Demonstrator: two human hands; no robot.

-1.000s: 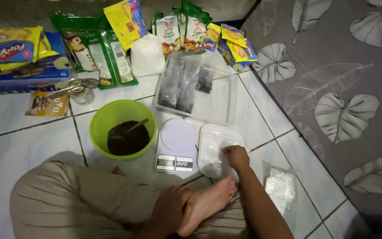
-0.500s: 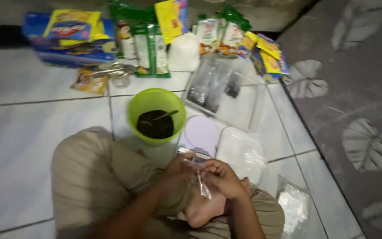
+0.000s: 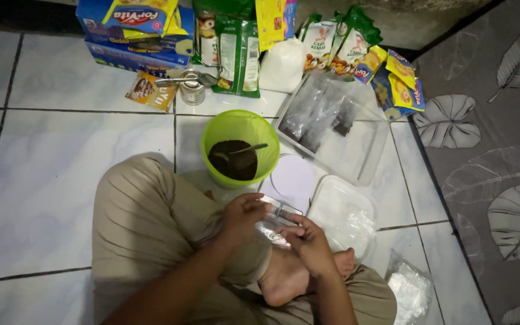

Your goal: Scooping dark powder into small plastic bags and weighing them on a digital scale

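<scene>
Clear plastic is what both hands now work: a small transparent bag (image 3: 275, 224) sits between them over the person's lap, just near of the white kitchen scale (image 3: 293, 179). A second ago only the right hand was out, resting on the lidded plastic container (image 3: 341, 213) to the right of the scale, and the left hand lay low by the foot; half a second ago the two had already met over the lap with the bag between them. So the bag has come out of the container area and into a two-handed hold.

The left hand (image 3: 241, 215) has its fingers (image 3: 259, 201) curled onto the bag's left edge, pinching it. The right hand (image 3: 309, 241) pinches the opposite edge, its fingers (image 3: 289, 232) pressed together on the film. Whether the mouth of the bag is pulled open yet, I cannot tell; the film is too thin and glossy.

Just far of the hands stands the green bowl (image 3: 241, 147) with dark powder and a spoon (image 3: 245, 149) lying in it, the handle pointing right. Judging by this, the bag is being readied for a portion of that powder, with the scale close by for weighing.

Farther right, a clear tray (image 3: 356, 150) holds several dark filled packets (image 3: 320, 111). Along the far edge of the tiled floor (image 3: 61, 156) lie a blue carton (image 3: 133, 36), green packets (image 3: 236, 48), a small tin (image 3: 192, 90) and a white sack (image 3: 281, 63). Another stack of clear bags (image 3: 410, 289) lies near right.
</scene>
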